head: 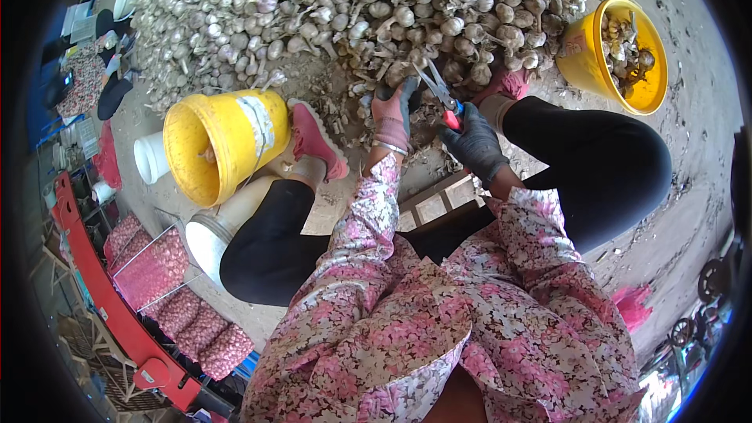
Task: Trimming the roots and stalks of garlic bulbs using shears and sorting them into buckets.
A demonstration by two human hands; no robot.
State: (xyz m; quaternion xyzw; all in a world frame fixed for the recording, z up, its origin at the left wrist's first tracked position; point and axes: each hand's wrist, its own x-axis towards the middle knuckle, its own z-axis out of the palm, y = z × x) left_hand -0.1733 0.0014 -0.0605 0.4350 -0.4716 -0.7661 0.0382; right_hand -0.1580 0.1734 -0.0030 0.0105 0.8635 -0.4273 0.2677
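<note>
A large heap of garlic bulbs with stems (pixel 352 6) lies on the ground before me. My left hand (pixel 395 108), in a pink and grey glove, reaches to the heap's near edge with its fingers curled around what looks like a garlic bulb (pixel 398 74); the fingers partly hide it. In my right hand (pixel 476 141), which wears a dark grey glove, are pruning shears (pixel 442 91) with red on the handles. Their long blades stand apart and point up towards the heap, just right of my left hand.
A yellow bucket (pixel 217 147) lies tilted at left beside white buckets (pixel 151 157). Another yellow bucket (pixel 605 53) at right holds garlic. Filled pink mesh sacks (pixel 153 264) stand at lower left near a red beam (pixel 111 305). Another person (pixel 113 88) sits far left.
</note>
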